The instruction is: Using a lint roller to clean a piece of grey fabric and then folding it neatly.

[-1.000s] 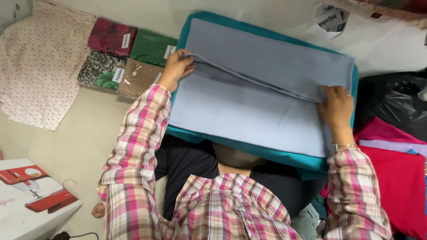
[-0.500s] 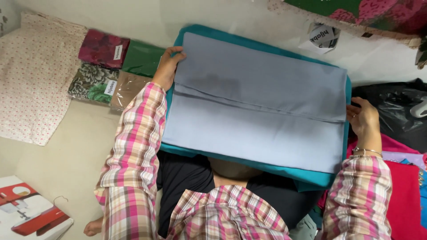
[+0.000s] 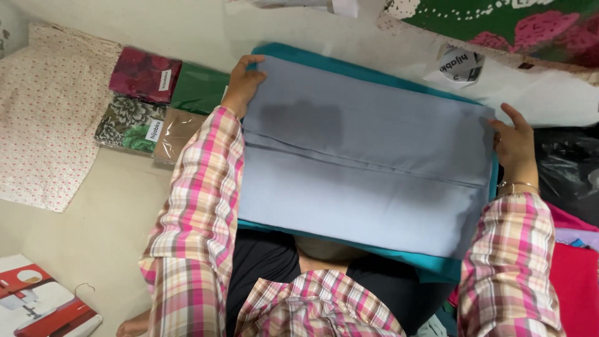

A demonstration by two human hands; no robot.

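Observation:
A folded grey-blue cloth (image 3: 362,168) lies flat on a teal cloth (image 3: 430,265) across my lap. My left hand (image 3: 242,84) grips the grey-blue cloth's far left corner. My right hand (image 3: 515,146) holds its right edge, fingers curled round the side. A fold line runs across the cloth from left to right. Both arms wear pink plaid sleeves.
Several wrapped fabric packs (image 3: 146,103) lie on the floor at the left, beside a cream floral cloth (image 3: 47,118). A red and white box (image 3: 40,306) sits at the bottom left. A black plastic bag (image 3: 571,171) and pink and red fabrics (image 3: 577,281) lie at the right.
The cloth's upper layer has been laid flat. My right hand slid from the fold's middle right out to the right edge; my left hand moved up to the far left corner.

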